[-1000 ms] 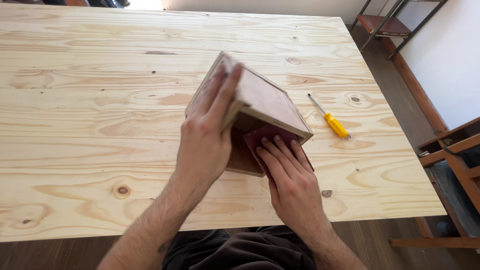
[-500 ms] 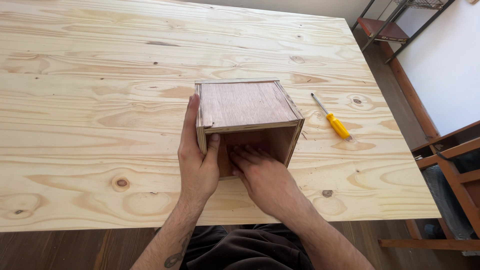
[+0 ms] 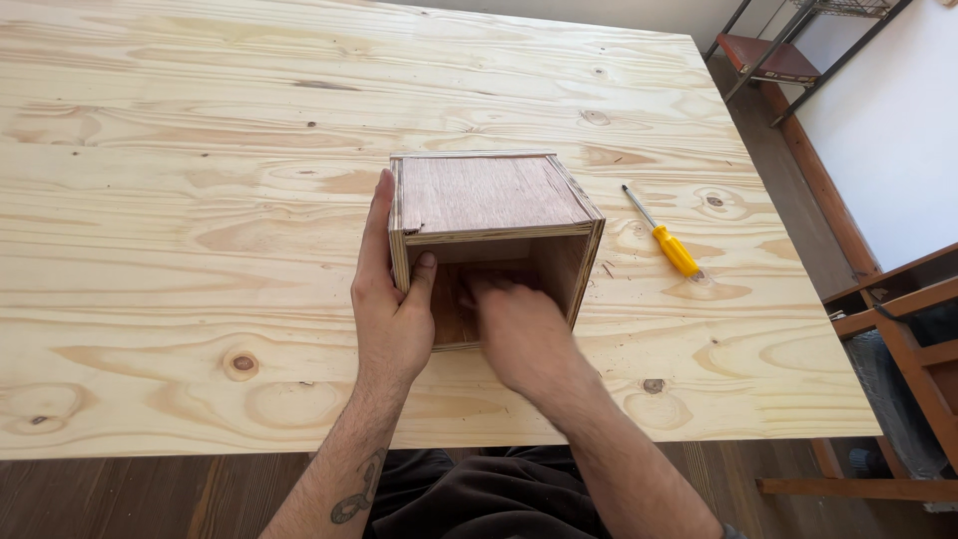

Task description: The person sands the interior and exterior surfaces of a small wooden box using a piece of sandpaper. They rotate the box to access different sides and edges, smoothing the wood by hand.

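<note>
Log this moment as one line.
left hand: grips plywood box wall | right hand: inside box opening | screwdriver: on table

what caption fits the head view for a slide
Left hand steadies an open-fronted plywood box on a pine table while the right hand reaches inside; a yellow-handled screwdriver lies beside it.

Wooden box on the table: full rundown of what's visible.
The wooden box is a small plywood cube with layered edges and a reddish-brown top panel. It sits flat on the pine table, its open side facing the person. The left hand grips its left wall, thumb on the front edge; the right hand reaches inside.
</note>
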